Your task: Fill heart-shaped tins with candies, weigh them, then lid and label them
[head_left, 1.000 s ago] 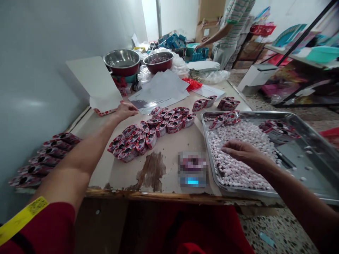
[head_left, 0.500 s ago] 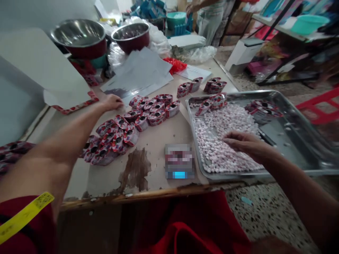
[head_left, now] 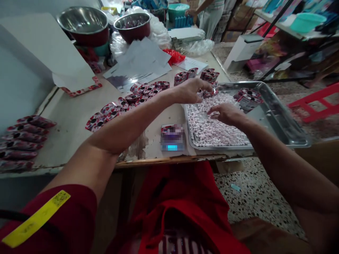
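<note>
My left hand reaches across the table to the back left corner of the metal tray, fingers spread over printed red-and-white pouches that it partly hides. I cannot see it gripping any of them. Over the heap of small whitish pellets in the tray is my right hand, its thumb and fingers apart with nothing visible between them. Left of the tray stands a small digital scale, a blurred pouch on top. More open-topped pouches stand in a group, partly behind my left forearm.
Another row of pouches lies at the table's left edge. Behind are an open white box, grey sheets and two steel bowls. Further pouches sit in the tray's back. A co-worker stands beyond the table.
My left hand has swung right, from beside the grouped pouches to those at the tray. My right hand has moved slightly left and up in view, its fingers now parted. The view has shifted.
</note>
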`<action>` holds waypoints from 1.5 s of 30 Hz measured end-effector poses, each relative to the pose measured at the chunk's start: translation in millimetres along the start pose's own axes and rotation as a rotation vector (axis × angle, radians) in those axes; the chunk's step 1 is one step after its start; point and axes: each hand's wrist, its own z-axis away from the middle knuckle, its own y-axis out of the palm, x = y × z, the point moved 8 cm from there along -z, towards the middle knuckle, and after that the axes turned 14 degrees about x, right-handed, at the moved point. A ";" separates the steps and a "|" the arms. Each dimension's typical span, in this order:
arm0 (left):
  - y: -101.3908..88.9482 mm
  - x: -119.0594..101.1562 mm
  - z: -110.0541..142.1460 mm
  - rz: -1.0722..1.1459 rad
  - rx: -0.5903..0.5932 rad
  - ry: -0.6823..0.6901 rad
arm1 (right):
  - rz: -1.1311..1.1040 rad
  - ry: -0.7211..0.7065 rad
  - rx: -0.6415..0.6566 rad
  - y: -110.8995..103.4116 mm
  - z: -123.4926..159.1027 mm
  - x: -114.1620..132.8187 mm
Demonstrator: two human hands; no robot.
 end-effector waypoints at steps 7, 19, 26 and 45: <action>-26.5 51.4 176.8 0.117 -0.329 -0.521 | 0.047 -0.049 -0.061 33.7 40.5 -14.0; 86.0 46.9 267.8 0.326 -0.552 -0.633 | -0.055 -0.191 -0.028 65.3 21.5 27.1; 123.9 33.1 176.9 0.258 -0.493 -0.377 | -0.823 -0.118 -0.329 41.4 33.8 49.4; 77.4 12.9 79.3 -0.385 -0.700 -0.185 | -2.624 0.061 -0.235 86.9 -19.7 83.5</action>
